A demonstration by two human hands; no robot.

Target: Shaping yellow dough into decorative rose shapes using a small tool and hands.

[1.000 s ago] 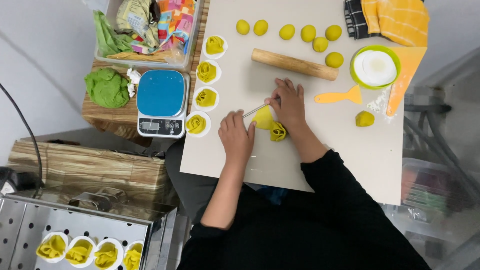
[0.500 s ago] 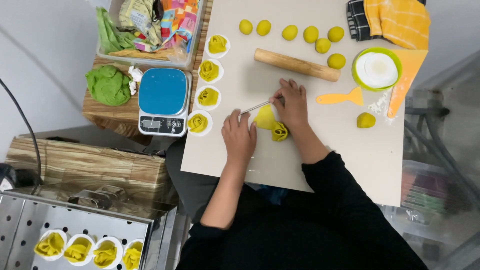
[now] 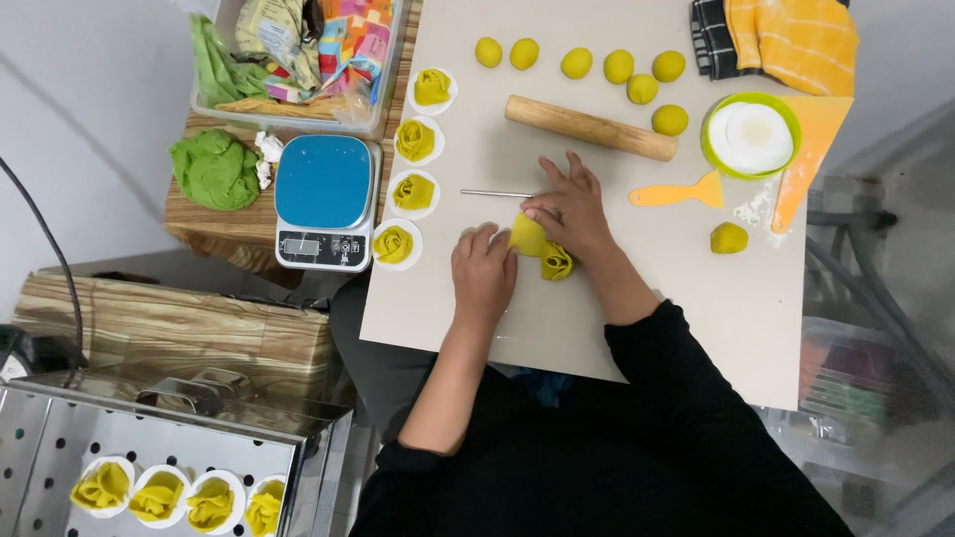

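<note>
My left hand (image 3: 484,268) and my right hand (image 3: 569,207) meet over a flat yellow dough piece (image 3: 526,237) on the pale board (image 3: 597,308). The left fingertips pinch its left edge. From the right, the thumb and fingers hold its top, with the other fingers spread. A rolled yellow dough flower (image 3: 557,263) lies right under my right palm. A thin metal stick (image 3: 495,193) lies flat on the board, its end by my right fingertips.
On white papers along the board's left edge sit several shaped dough flowers (image 3: 412,191). Farther back are several dough balls (image 3: 617,67), a wooden rolling pin (image 3: 589,127), a green bowl (image 3: 750,135) and an orange scraper (image 3: 678,192). A blue scale (image 3: 324,199) and a steamer tray (image 3: 149,467) stand left.
My right hand has let go of the thin metal stick, which now lies flat on the board. Both hands have closed in on the flat dough piece.
</note>
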